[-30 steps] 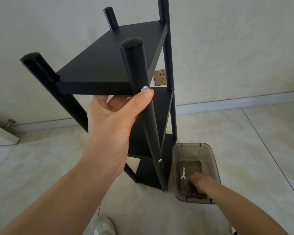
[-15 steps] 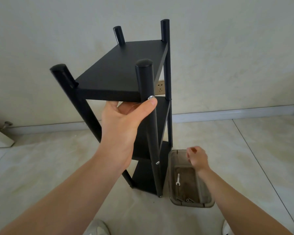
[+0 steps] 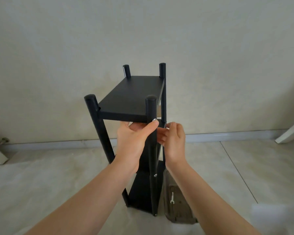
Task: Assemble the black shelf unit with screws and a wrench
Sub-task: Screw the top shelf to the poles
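Thumb of the left hand [image 3: 134, 139] pressed a screw [image 3: 154, 120] into the shelf unit [image 3: 131, 99] post; the right hand [image 3: 173, 139] pinched something small beside it.

Shelf unit [image 3: 131, 100]: on floor — before the wall.
Tray [image 3: 180, 216]: right of unit.
Wrench [image 3: 172, 198]: in tray.

Soft even daylight, wide-angle edge warping

The left hand [image 3: 134, 141] grips the black shelf unit's [image 3: 131, 99] front post, the right hand [image 3: 174, 138] just beside.
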